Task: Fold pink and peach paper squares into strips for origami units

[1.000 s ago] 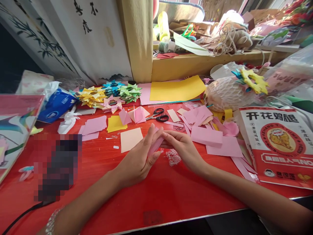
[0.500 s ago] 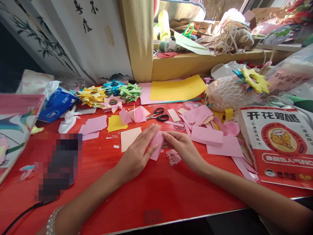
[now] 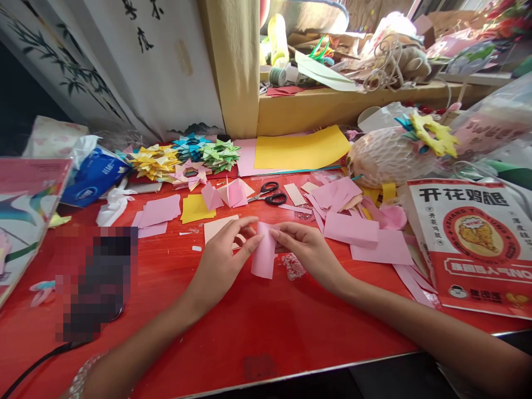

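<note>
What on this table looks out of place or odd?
The pink scraps right of the scissors lie in a jumbled heap, unlike the tidier pink sheets at left. A food packet beside the heap also seems out of place.

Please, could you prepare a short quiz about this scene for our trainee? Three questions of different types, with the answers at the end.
1. Open question: What is pinched in the right grip, close beside the left grip?

2. Multiple choice: What colour are the handles of the scissors?
A) yellow
B) black
C) green

3. Fill the gap: A ____-coloured under-sheet shows along the left side of the large yellow sheet.

Key:
1. A piece of pink paper.
2. B
3. pink
</note>
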`<state>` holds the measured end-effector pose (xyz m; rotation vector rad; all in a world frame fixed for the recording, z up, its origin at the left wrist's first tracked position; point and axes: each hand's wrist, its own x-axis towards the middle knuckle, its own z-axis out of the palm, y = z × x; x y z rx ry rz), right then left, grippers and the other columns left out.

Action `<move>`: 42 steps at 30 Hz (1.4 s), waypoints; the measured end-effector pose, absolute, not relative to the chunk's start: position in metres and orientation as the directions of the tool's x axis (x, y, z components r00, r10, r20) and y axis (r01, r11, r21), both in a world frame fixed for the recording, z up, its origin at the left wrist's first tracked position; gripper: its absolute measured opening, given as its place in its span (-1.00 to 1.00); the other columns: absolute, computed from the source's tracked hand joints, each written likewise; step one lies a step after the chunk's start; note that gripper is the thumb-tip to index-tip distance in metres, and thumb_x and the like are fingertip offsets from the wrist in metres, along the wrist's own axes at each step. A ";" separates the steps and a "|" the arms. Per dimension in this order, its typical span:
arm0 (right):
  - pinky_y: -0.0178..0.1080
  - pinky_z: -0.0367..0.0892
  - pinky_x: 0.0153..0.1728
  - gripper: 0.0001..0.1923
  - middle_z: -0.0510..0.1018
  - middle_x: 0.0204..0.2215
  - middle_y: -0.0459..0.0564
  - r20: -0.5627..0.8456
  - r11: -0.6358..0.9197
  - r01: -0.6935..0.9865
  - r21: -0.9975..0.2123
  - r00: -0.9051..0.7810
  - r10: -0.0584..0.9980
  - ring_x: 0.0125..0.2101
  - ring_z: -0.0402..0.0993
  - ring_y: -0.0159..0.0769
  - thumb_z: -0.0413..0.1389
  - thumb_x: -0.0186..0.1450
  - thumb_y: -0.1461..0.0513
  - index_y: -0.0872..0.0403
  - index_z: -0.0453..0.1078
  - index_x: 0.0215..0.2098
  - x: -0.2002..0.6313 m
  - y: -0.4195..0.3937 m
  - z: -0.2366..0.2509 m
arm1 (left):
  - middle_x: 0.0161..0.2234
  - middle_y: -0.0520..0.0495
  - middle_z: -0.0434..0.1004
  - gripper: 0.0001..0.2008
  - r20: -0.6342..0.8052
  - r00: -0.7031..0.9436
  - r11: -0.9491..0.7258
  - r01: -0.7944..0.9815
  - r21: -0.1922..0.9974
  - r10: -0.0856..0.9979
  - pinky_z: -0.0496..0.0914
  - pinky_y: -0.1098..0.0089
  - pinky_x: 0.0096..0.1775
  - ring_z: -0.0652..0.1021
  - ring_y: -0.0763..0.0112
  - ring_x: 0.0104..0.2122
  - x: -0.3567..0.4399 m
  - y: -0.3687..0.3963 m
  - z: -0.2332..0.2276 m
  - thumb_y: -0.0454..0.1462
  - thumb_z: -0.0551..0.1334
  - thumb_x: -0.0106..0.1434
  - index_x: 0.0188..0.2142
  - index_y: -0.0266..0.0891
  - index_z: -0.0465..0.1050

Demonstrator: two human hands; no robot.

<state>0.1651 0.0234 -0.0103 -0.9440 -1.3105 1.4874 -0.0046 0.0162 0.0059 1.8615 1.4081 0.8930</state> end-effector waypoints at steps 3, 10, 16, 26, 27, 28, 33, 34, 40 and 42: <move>-0.23 0.39 -0.26 -0.77 0.52 -0.42 -0.07 0.033 0.019 -0.053 -0.998 -0.289 0.957 -0.36 0.46 -0.29 0.07 0.24 0.10 0.05 0.45 -0.25 0.166 0.021 -0.013 | -0.29 0.00 0.48 -0.78 0.065 0.220 -0.165 0.474 0.865 0.973 0.36 0.40 -0.23 0.47 0.39 -0.31 -0.005 0.018 0.008 -0.13 0.13 0.22 -0.26 -0.19 0.43; -0.22 0.37 -0.27 -0.75 0.52 -0.38 -0.04 0.046 0.049 0.002 -0.999 -0.266 0.963 -0.36 0.45 -0.28 0.06 0.24 0.08 0.05 0.45 -0.28 0.166 0.020 -0.013 | -0.32 0.00 0.47 -0.78 -0.018 0.201 -0.054 0.344 0.938 0.980 0.34 0.43 -0.26 0.45 0.39 -0.31 -0.003 0.017 0.007 -0.12 0.18 0.18 -0.28 -0.20 0.43; -0.22 0.39 -0.23 -0.77 0.54 -0.35 -0.04 0.050 0.039 -0.048 -0.998 -0.275 0.960 -0.33 0.47 -0.29 0.07 0.24 0.11 0.04 0.47 -0.26 0.165 0.021 -0.013 | -0.33 -0.01 0.49 -0.76 -0.026 0.194 -0.038 0.323 0.946 0.981 0.34 0.43 -0.28 0.45 0.39 -0.32 -0.003 0.018 0.004 -0.10 0.19 0.16 -0.29 -0.21 0.44; -0.24 0.40 -0.21 -0.80 0.54 -0.35 -0.06 0.041 0.025 -0.059 -0.998 -0.286 0.957 -0.32 0.47 -0.31 0.06 0.25 0.13 0.04 0.48 -0.28 0.164 0.020 -0.011 | -0.37 0.01 0.46 -0.78 -0.015 0.186 -0.051 0.349 0.936 0.982 0.31 0.44 -0.32 0.43 0.42 -0.37 -0.003 0.017 0.005 -0.10 0.19 0.15 -0.35 -0.22 0.41; -0.23 0.40 -0.21 -0.80 0.54 -0.36 -0.06 0.040 0.024 -0.060 -0.998 -0.288 0.957 -0.32 0.47 -0.31 0.06 0.25 0.13 0.04 0.47 -0.28 0.164 0.020 -0.011 | -0.38 0.02 0.45 -0.78 -0.007 0.180 -0.060 0.362 0.930 0.984 0.31 0.44 -0.33 0.42 0.42 -0.38 -0.003 0.017 0.006 -0.11 0.20 0.15 -0.37 -0.22 0.40; -0.23 0.40 -0.22 -0.80 0.53 -0.36 -0.06 0.041 0.025 -0.058 -0.998 -0.291 0.956 -0.33 0.47 -0.31 0.06 0.25 0.13 0.05 0.47 -0.29 0.165 0.020 -0.011 | -0.39 0.02 0.45 -0.79 0.002 0.176 -0.068 0.373 0.925 0.984 0.30 0.44 -0.34 0.42 0.43 -0.39 -0.003 0.017 0.006 -0.11 0.20 0.15 -0.39 -0.22 0.39; -0.21 0.39 -0.26 -0.79 0.50 -0.43 -0.06 0.041 0.043 -0.002 -0.999 -0.302 0.952 -0.37 0.46 -0.29 0.06 0.26 0.12 0.06 0.44 -0.31 0.166 0.019 -0.012 | -0.40 0.04 0.44 -0.82 -0.023 0.184 -0.048 0.371 0.928 0.983 0.28 0.45 -0.33 0.41 0.43 -0.38 -0.004 0.017 0.006 -0.14 0.19 0.16 -0.39 -0.22 0.38; -0.22 0.39 -0.26 -0.79 0.49 -0.44 -0.06 0.041 0.045 0.005 -0.999 -0.301 0.953 -0.37 0.46 -0.29 0.05 0.26 0.11 0.07 0.43 -0.32 0.166 0.019 -0.012 | -0.39 0.04 0.44 -0.82 -0.031 0.183 -0.038 0.364 0.931 0.983 0.29 0.44 -0.32 0.41 0.42 -0.37 -0.004 0.017 0.006 -0.14 0.18 0.17 -0.38 -0.21 0.38; -0.29 0.38 -0.31 -0.79 0.50 -0.43 -0.05 0.021 0.024 0.007 -1.000 -0.309 0.951 -0.38 0.45 -0.34 0.07 0.25 0.12 0.11 0.39 -0.37 0.167 0.021 -0.010 | -0.43 0.07 0.39 -0.80 0.003 0.173 -0.063 0.342 0.938 0.985 0.27 0.44 -0.28 0.39 0.45 -0.38 -0.006 0.019 0.006 -0.13 0.16 0.20 -0.41 -0.22 0.38; -0.33 0.36 -0.35 -0.81 0.50 -0.44 -0.07 0.006 0.005 -0.004 -1.000 -0.308 0.951 -0.40 0.45 -0.37 0.07 0.24 0.14 0.11 0.39 -0.39 0.167 0.021 -0.009 | -0.44 0.07 0.38 -0.80 -0.005 0.179 -0.052 0.316 0.947 0.984 0.26 0.45 -0.29 0.39 0.47 -0.38 -0.007 0.019 0.005 -0.13 0.17 0.19 -0.41 -0.22 0.38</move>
